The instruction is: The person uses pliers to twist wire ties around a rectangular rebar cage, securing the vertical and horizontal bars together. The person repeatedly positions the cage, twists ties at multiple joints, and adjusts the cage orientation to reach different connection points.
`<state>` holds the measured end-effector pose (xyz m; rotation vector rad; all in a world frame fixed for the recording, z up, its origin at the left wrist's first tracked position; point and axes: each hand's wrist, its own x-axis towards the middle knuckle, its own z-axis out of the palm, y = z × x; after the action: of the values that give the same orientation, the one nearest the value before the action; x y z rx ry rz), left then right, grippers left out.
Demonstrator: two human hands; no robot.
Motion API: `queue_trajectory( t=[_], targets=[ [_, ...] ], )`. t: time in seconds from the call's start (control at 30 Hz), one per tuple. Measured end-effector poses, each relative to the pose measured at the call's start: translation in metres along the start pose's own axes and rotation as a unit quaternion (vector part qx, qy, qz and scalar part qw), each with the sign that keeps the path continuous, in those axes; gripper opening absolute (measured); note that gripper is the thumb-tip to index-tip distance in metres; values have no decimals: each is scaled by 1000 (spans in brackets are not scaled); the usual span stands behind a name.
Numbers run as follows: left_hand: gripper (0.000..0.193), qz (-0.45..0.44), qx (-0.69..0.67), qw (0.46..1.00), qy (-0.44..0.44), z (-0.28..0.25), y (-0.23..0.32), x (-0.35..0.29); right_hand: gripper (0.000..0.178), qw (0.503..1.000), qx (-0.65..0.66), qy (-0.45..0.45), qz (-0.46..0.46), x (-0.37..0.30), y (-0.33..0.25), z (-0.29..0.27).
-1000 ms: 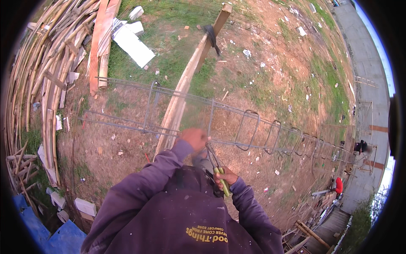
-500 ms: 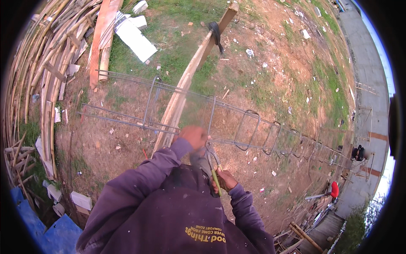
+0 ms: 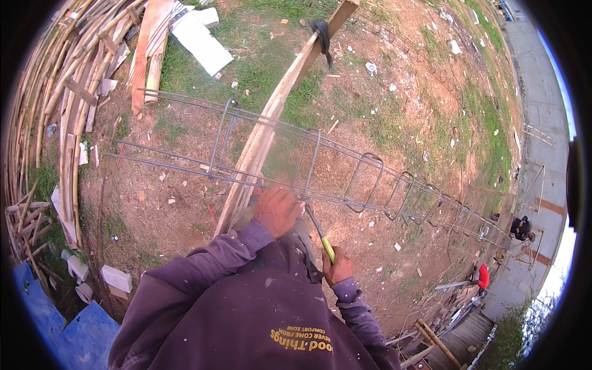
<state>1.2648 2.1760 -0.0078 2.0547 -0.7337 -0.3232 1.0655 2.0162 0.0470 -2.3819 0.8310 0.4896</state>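
Note:
My right hand grips a pair of end-cutting pincers by the yellow-green handles. The head of the pincers is up at the lower bars of a long rebar cage, close by my left hand. My left hand is just below those bars, its fingers curled, and what they hold is hidden. Square stirrups stand along the cage, which stretches from the left out to the far right. Under its left part a wooden beam crosses it at a slant.
A black strap is looped over the post where the beam ends. Bamboo poles and planks lie piled at the left, near a white board. A blue tarp is at the lower left. Far right, a person is beside the cage.
The pincers' handles were spread and now appear together, turned to slant up leftward. My right hand has moved slightly right, and my left hand a little lower.

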Motion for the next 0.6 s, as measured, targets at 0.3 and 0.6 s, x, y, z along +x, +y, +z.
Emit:
queue_trajectory(
  t=[0.3, 0.6],
  targets=[
    [37, -430, -786, 441, -63, 113, 34, -19, 21, 691, 498, -491, 182, 40, 53, -9],
    [27, -455, -776, 430, 80, 160, 39, -20, 51, 992, -100, 34, -63, 26, 31, 38]
  ],
)
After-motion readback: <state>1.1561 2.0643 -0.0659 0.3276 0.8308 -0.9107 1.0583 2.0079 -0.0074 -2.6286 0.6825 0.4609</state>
